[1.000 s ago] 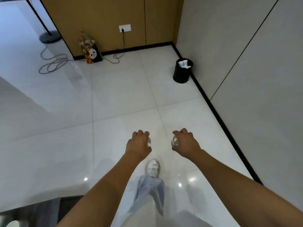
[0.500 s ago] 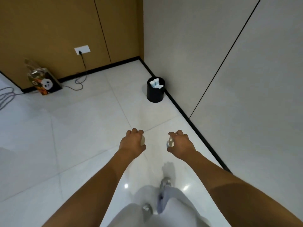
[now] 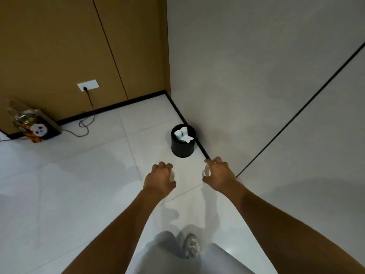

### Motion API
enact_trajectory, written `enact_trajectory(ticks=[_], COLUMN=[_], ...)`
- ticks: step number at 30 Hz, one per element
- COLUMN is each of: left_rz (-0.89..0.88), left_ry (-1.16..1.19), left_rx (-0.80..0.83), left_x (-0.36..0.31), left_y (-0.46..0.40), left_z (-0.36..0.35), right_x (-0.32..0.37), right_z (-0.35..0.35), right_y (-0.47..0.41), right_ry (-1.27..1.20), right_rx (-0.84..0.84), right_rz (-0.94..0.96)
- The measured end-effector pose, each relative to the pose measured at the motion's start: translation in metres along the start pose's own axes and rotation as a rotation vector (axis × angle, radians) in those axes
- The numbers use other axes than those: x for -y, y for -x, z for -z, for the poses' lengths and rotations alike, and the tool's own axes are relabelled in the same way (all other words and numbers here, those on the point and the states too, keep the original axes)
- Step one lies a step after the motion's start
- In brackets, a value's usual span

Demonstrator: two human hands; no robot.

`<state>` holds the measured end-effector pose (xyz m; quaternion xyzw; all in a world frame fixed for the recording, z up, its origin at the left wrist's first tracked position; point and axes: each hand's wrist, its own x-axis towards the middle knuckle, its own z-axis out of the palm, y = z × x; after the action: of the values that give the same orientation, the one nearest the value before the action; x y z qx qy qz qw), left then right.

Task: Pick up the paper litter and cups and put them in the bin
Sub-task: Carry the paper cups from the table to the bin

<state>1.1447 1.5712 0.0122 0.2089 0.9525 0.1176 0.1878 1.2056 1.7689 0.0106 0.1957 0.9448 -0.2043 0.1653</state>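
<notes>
A small paper cup (image 3: 172,176) is gripped in the left hand (image 3: 159,179), the fingers curled round it so that only its rim shows at the thumb side. A second paper cup (image 3: 206,171) is gripped in the right hand (image 3: 220,176), its open mouth turned toward the other hand and its pale inside visible. Both arms are stretched forward over the white tiled floor (image 3: 79,184), the two hands held apart at about the same height.

Ahead of the hands, a round black bin (image 3: 182,148) is seen standing on the floor just beside the black skirting of the grey wall (image 3: 256,76), near the corner of the room. Two white cups (image 3: 181,132) and a piece of white paper (image 3: 187,139) are already seen inside it.

To the left, a patterned gift bag (image 3: 34,128) is propped against the brown panelled wall (image 3: 59,46). A white wall socket (image 3: 87,85) is set in that wall, and a dark cable (image 3: 88,113) is plugged into it and trails in loops across the floor. At the bottom of the view, pale trousers (image 3: 167,252) and one light shoe (image 3: 191,246) of the person are visible.
</notes>
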Motion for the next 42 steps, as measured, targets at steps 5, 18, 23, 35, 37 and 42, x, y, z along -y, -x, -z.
enact_trajectory(ticks=[5,18,23,35,37,42], left_rz=[0.054,0.130,0.187,0.448,0.483,0.492], left_ry=[0.027,0.082,0.118,0.288,0.314,0.338], left_rx=[0.029,0.070,0.116,0.137,0.145,0.157], left_x=[0.000,0.029,0.031,0.031,0.035,0.059], left_y=[-0.092,-0.361,-0.430,-0.578,-0.598,-0.654], left_z=[0.021,0.085,0.090,0.056,0.044,-0.013], right_x=[0.004,0.044,0.044,0.036,0.034,0.026], right_z=[0.027,0.104,0.123,0.118,0.105,0.047], right_y=[-0.096,-0.358,-0.435,-0.621,-0.645,-0.710], right_ry=[0.015,0.040,0.064,0.200,0.221,0.249], right_rx=[0.054,0.106,0.185,0.414,0.446,0.489], right_rz=[0.031,0.065,0.070,0.177,0.197,0.230])
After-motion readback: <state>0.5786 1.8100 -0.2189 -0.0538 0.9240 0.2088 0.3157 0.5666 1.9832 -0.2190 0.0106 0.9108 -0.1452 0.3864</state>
